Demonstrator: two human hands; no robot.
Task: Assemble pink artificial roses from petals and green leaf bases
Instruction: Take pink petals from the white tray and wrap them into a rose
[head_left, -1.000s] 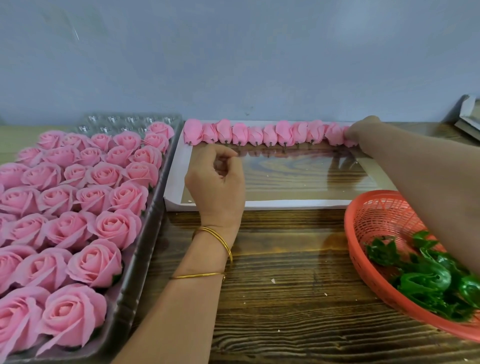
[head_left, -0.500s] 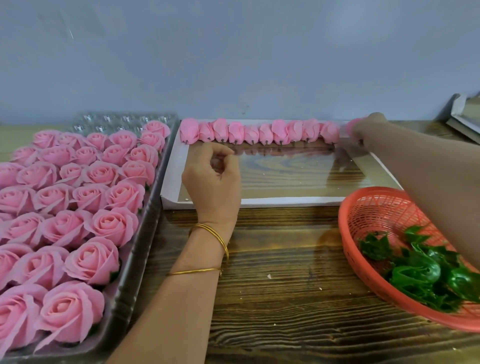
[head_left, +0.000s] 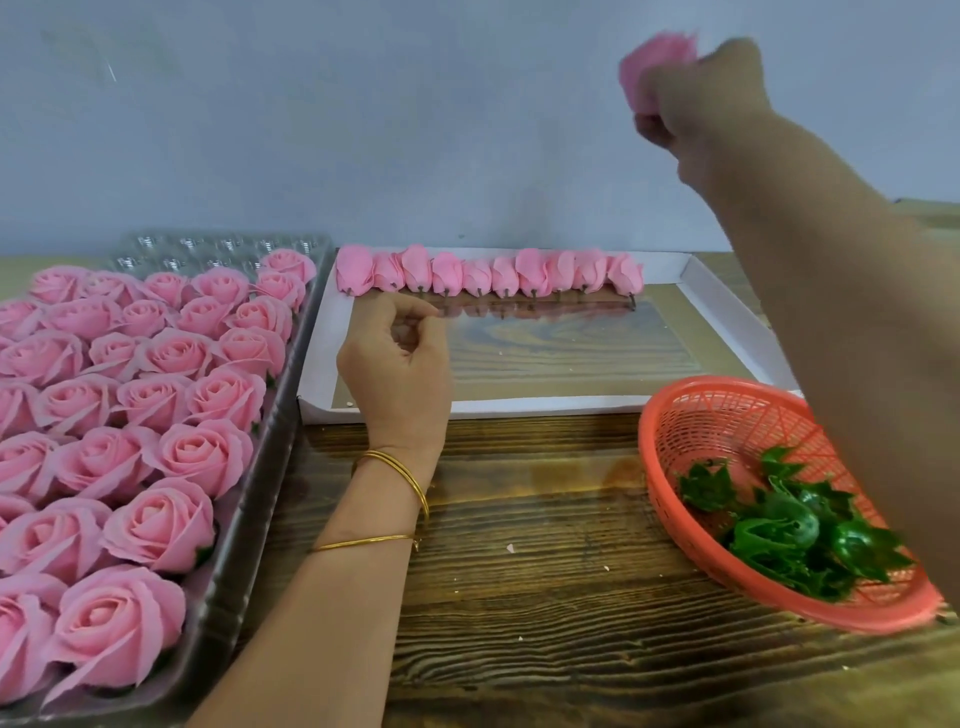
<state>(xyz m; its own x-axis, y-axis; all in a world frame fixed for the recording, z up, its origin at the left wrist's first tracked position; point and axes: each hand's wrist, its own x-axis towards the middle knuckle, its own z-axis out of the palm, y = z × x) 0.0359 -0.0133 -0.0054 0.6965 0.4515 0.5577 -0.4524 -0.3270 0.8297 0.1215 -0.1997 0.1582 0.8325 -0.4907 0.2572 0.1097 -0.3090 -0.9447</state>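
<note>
My right hand (head_left: 709, 98) is raised high in front of the wall and grips a pink rose bud (head_left: 649, 65), which looks blurred. A row of pink buds (head_left: 488, 273) lies along the far edge of a white box lid (head_left: 317, 353). My left hand (head_left: 397, 358) rests on the lid's near left part, fingers loosely curled with nothing visible in them. Green leaf bases (head_left: 779, 530) lie in an orange basket (head_left: 675, 415) at the right, under my right forearm.
A clear plastic tray (head_left: 249, 525) at the left holds several finished pink roses (head_left: 171, 525). The dark wooden tabletop (head_left: 519, 571) runs between tray and basket. A grey wall stands right behind the lid.
My right hand took the rightmost bud from the row and lifted it high up in front of the wall. My left hand stayed where it was.
</note>
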